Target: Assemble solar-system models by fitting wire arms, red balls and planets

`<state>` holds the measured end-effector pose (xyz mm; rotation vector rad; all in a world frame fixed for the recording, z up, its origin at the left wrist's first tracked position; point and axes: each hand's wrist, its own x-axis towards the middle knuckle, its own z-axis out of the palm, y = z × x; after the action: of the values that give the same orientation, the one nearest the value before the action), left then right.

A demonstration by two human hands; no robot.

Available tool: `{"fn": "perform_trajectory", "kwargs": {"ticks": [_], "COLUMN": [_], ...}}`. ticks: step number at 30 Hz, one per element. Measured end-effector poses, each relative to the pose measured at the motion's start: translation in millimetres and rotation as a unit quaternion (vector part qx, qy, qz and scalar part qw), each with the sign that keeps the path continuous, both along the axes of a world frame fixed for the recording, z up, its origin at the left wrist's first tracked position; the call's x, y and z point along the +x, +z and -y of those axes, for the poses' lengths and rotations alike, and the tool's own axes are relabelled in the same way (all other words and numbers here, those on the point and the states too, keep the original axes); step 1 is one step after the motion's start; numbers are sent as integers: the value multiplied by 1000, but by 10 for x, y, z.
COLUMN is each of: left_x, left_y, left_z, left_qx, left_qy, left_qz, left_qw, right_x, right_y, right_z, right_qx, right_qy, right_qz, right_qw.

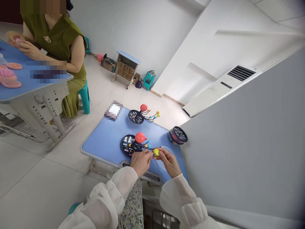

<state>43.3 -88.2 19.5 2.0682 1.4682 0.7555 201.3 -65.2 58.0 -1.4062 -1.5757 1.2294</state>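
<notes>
A solar system model (128, 147) with a round black base stands on the blue desk in front of me. A large red ball (140, 137) tops it, and thin black arms carrying small coloured balls reach to the right. My right hand (169, 161) pinches a yellow ringed planet (156, 152) at the end of one arm. Close beside it, my left hand (142, 161) is closed on the black arm, its fingertips partly hidden behind the hand. Under my right hand lies a pale translucent round lid or dish (164, 149).
A second solar system model (135, 117) stands farther back on the desk (100, 140). A round black-topped container (177, 135) sits at the right edge, by a grey partition (238, 143). A blurred-out flat object (113, 110) lies at the back left. Another person (57, 41) sits at a neighbouring desk.
</notes>
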Motion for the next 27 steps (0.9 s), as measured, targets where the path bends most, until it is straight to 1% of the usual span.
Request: {"fn": "perform_trajectory", "kwargs": {"ticks": [9, 13, 16, 21, 27], "left_x": [0, 2, 4, 5, 3], "left_y": [-10, -18, -25, -35, -46], "left_z": [-2, -3, 1, 10, 2], "left_qx": [7, 2, 6, 18, 9], "left_qy": [1, -1, -2, 1, -1], "left_qz": [1, 8, 8, 5, 9], "left_qw": [1000, 1000, 1000, 1000, 1000], "right_x": [43, 101, 120, 102, 84], "right_y": [12, 26, 67, 165, 251], "right_z": [-1, -13, -20, -28, -50], "right_qx": [42, 55, 76, 108, 165], "right_qy": [19, 47, 61, 86, 145], "right_qz": [19, 64, 103, 139, 189], "right_qw": [999, 995, 990, 980, 957]}}
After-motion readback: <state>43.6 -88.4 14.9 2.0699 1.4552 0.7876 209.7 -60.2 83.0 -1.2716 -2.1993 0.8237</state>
